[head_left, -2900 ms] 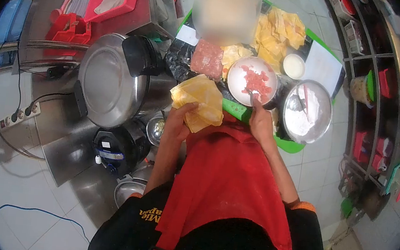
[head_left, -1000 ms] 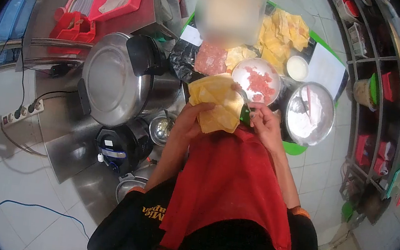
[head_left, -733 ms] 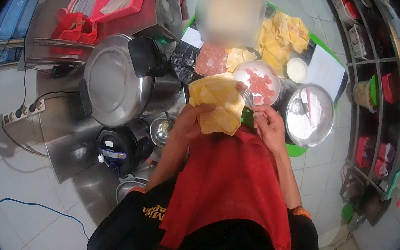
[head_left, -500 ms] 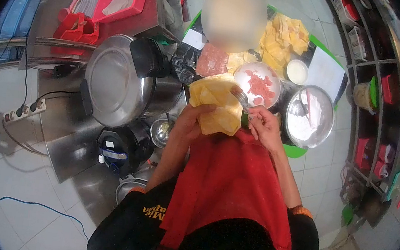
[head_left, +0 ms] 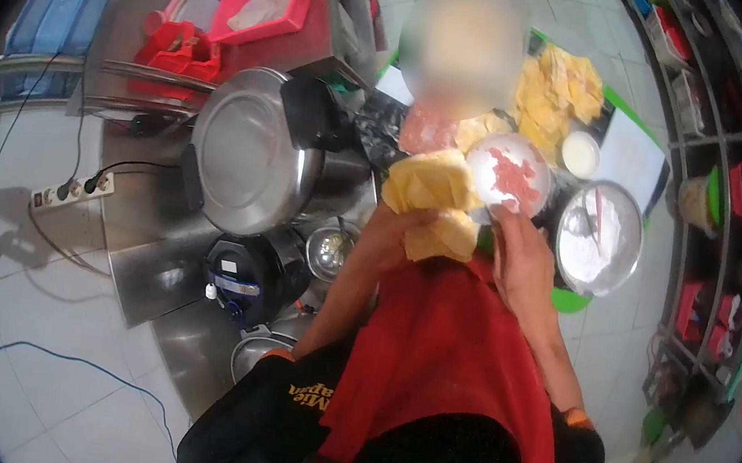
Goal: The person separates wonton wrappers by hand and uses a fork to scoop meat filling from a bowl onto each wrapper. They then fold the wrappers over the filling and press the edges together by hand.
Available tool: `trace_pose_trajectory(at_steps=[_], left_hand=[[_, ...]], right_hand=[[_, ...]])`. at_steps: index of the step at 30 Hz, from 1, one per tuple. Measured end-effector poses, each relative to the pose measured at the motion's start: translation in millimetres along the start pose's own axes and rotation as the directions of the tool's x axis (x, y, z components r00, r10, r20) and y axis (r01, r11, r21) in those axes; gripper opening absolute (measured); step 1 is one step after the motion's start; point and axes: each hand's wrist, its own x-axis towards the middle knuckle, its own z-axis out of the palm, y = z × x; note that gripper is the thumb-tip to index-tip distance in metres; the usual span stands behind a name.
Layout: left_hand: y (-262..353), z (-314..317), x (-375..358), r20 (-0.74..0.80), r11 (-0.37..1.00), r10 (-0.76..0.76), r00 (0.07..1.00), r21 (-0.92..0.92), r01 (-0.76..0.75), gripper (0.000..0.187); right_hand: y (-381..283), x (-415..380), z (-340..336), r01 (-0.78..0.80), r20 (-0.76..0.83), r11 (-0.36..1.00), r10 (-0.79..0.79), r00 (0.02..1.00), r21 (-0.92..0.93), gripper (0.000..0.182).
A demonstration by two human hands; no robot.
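Observation:
Yellow wrapper sheets (head_left: pixel 431 182) rest in my left hand (head_left: pixel 396 233), whose thumb lies across them and whose fingers are underneath. My right hand (head_left: pixel 525 256) is closed at the near edge of a white plate (head_left: pixel 480 178) that carries pink minced meat (head_left: pixel 516 179). A fork (head_left: pixel 481 215) is in that right hand, mostly hidden by the fingers. Beyond the plate lies a heap of loose yellow sheets (head_left: pixel 553 97). A block of pink meat (head_left: pixel 428 130) sits on black plastic to the left of the plate.
A metal bowl of white powder (head_left: pixel 585 265) with a pink-handled utensil stands at right, near a small white cup (head_left: pixel 580 155). At left is a large lidded steel pot (head_left: pixel 247 153). Shelving (head_left: pixel 720 143) runs along the right. A power strip (head_left: pixel 74 190) lies at far left.
My right hand has moved from beside the wrapper sheets toward the meat plate, turning the fork away. The sheets in my left hand are now bent over at the middle. The whole view has shifted.

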Motion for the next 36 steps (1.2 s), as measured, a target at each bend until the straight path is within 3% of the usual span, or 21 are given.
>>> trace_pose_trajectory(at_steps=[4,8,16,18,19,21,22,24,25,26,28,34,36], left_hand=[[-1,4,-6,-0.056,0.998,-0.032,0.998,0.047,0.035,0.054],[-5,5,-5,0.033,0.999,0.033,0.999,0.000,-0.033,0.053],[-7,3,-2,0.011,0.997,-0.014,1.000,0.074,0.013,0.057],[-7,2,-2,0.007,0.998,-0.019,1.000,0.067,0.019,0.058],[-8,1,-2,0.012,0.998,-0.029,0.999,0.059,0.029,0.058],[-10,-3,-1,0.007,0.998,-0.042,0.999,0.051,0.041,0.057],[-11,-5,-1,-0.014,0.998,-0.041,0.999,0.040,0.041,0.058],[-12,-10,-4,-0.049,0.999,-0.041,0.998,0.027,0.042,0.058],[-11,-10,-3,-0.043,0.998,-0.050,0.998,0.021,0.051,0.058],[-10,-11,-3,-0.037,0.998,-0.060,0.998,0.014,0.061,0.058],[-12,-11,-2,-0.010,0.997,-0.065,0.998,0.040,0.065,0.059],[-17,0,-1,0.074,0.996,-0.062,0.995,0.073,0.057,0.060],[-19,-2,1,0.063,0.994,-0.072,0.995,0.082,0.067,0.061]], right_hand=[[-1,3,-8,0.018,0.046,0.993,-0.024,0.999,0.120,0.029],[-2,6,-12,-0.022,0.090,0.987,0.008,0.996,0.157,0.032],[1,11,-11,-0.039,0.213,0.973,-0.011,0.977,0.230,0.034],[-3,16,-21,-0.123,0.369,0.974,0.046,0.928,0.189,0.041],[-5,19,-30,-0.124,0.373,0.974,0.045,0.927,0.191,0.041],[-4,23,-52,-0.183,0.670,0.981,0.180,0.721,-0.066,0.047],[-5,24,-60,-0.184,0.675,0.981,0.176,0.717,-0.060,0.047],[-3,23,-71,-0.146,0.639,0.988,0.145,0.756,-0.051,0.052],[14,11,-60,-0.136,0.535,0.990,0.100,0.839,0.029,0.042],[11,14,-54,-0.135,0.537,0.990,0.098,0.838,0.030,0.042],[-3,27,-39,-0.373,0.254,0.913,0.326,0.911,0.163,0.037],[-5,29,0,-0.365,0.128,0.915,0.347,0.929,0.170,0.040],[-1,26,-3,-0.377,0.137,0.890,0.353,0.926,0.257,0.036]])
